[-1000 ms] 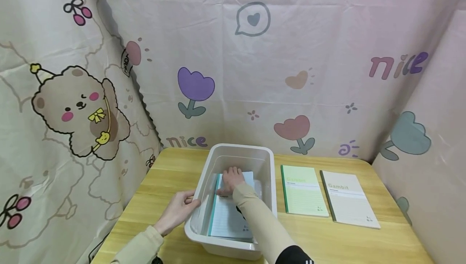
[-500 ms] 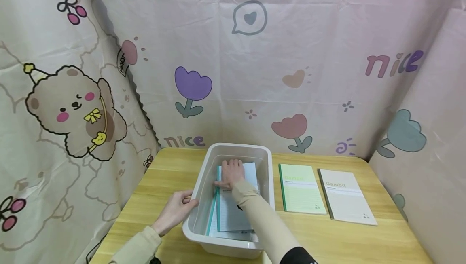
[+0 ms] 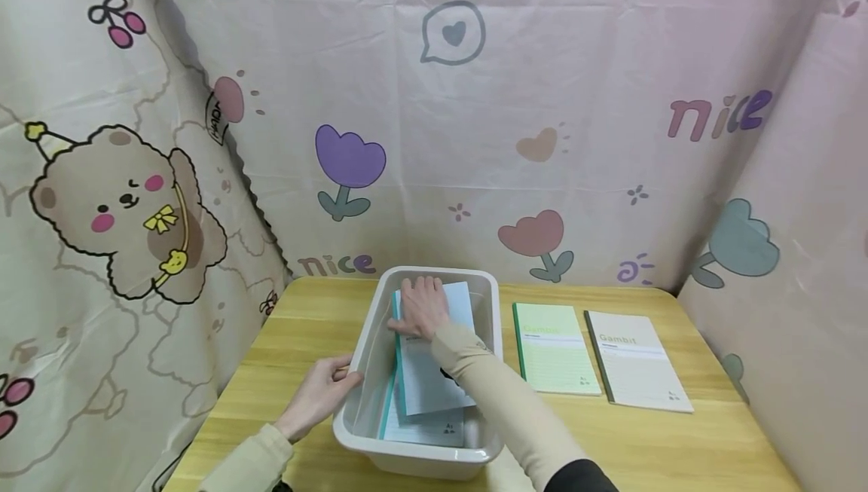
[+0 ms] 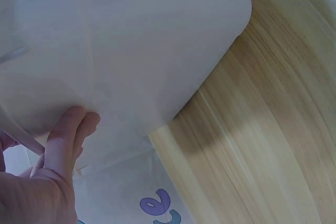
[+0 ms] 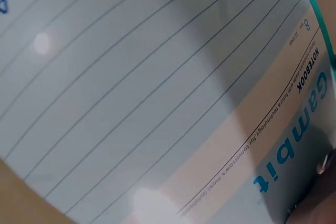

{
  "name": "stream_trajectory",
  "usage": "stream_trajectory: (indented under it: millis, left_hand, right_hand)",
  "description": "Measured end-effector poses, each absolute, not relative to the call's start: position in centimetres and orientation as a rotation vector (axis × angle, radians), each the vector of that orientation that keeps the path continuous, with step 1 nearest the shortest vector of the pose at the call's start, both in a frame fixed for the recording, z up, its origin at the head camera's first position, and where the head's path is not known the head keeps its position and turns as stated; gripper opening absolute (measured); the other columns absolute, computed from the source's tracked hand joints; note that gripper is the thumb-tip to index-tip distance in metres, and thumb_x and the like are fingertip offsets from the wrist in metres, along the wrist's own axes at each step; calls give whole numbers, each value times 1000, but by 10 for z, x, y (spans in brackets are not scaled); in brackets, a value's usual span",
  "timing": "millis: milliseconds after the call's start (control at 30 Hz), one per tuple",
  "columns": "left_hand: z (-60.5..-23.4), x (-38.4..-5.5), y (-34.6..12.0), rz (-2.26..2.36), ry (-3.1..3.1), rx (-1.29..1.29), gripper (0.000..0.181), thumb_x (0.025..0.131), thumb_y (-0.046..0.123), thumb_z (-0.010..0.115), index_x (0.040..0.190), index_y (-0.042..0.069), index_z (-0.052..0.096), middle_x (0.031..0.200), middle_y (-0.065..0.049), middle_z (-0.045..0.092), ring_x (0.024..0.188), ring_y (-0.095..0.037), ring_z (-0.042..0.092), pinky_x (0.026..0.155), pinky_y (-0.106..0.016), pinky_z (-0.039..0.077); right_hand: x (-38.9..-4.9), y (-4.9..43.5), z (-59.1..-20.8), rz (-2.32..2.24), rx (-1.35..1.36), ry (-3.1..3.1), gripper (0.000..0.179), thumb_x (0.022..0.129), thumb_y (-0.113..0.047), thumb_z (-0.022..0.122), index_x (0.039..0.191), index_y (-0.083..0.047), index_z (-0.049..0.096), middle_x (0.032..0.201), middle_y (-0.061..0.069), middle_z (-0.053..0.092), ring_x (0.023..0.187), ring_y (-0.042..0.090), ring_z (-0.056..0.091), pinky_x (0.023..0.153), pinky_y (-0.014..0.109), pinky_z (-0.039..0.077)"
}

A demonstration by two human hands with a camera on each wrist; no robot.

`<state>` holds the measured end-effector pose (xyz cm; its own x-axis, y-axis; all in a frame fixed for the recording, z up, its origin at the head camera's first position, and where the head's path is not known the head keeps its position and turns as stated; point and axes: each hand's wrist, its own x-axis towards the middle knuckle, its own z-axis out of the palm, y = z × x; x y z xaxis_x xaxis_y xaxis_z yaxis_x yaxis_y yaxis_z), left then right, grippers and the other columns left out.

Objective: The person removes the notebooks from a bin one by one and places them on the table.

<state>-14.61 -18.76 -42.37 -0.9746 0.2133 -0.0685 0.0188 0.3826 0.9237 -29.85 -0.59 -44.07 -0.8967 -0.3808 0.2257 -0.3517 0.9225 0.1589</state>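
A white plastic bin [image 3: 393, 449] stands on the table with light blue notebooks inside. My right hand [image 3: 423, 307] reaches into it and grips the upper notebook [image 3: 430, 386] near its far end, thumb by the teal spine. This notebook is raised and tilted over a lower notebook [image 3: 423, 432], whose near part shows below. Ruled lines and the word Gambit fill the right wrist view on the held notebook [image 5: 131, 103]; only a bit of that hand appears there. My left hand [image 3: 322, 394] holds the bin's left rim, with fingers against the outer wall [image 4: 126, 66].
Right of the bin, a green notebook [image 3: 556, 352] and a cream notebook with a dark spine [image 3: 640, 364] lie flat side by side. Wooden table [image 3: 312, 319] surrounds them. A printed cloth [image 3: 434, 123] hangs behind and along the sides.
The right hand has drawn the upper notebook up and toward the bin's far end, uncovering more of the lower one. The left hand keeps its place on the rim. The view has shifted slightly.
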Motion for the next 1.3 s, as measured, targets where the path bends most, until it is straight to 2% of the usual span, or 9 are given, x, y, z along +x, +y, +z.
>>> stream_trajectory:
  millis: [200, 433, 867, 1067, 1300]
  left_hand:
    - [-425, -147, -189, 1633, 2479, 194, 49, 97, 8, 57, 138, -18, 47, 116, -38, 67, 94, -42, 74, 70, -41, 66]
    - [-425, -145, -188, 1621, 2498, 141, 47, 97, 7, 57, 136, -18, 50, 116, -37, 67, 95, -41, 75, 71, -41, 66]
    - [-423, -146, -187, 1624, 2499, 164, 45, 97, 5, 57, 134, -20, 50, 115, -38, 67, 97, -44, 73, 72, -41, 66]
    - [-424, -147, -187, 1618, 2500, 166, 45, 97, 6, 57, 134, -20, 51, 115, -37, 68, 97, -44, 73, 72, -41, 66]
    - [-424, -148, -185, 1597, 2512, 100, 45, 97, 6, 57, 135, -18, 51, 114, -35, 69, 94, -39, 75, 71, -41, 66]
  right_hand:
    - [-296, -7, -402, -125, 575, -2811, 68, 79, -73, 61, 112, -14, 60, 103, 7, 68, 96, 22, 61, 87, 35, 50]
    - [-287, -1, -350, -65, 583, -2810, 60, 81, -70, 59, 104, -15, 53, 96, 5, 63, 91, 23, 55, 84, 34, 46]
    - [-259, 44, -256, 171, 621, -2752, 57, 83, -63, 63, 105, -12, 50, 93, 5, 55, 93, 25, 52, 87, 37, 45]
    - [-254, 91, -243, 198, 556, -2747, 58, 81, -59, 63, 105, -9, 50, 97, 8, 56, 98, 30, 52, 91, 42, 43]
    - [-250, 153, -265, 228, 481, -2744, 49, 81, -52, 61, 96, -8, 47, 89, 10, 53, 89, 32, 50, 84, 43, 41]
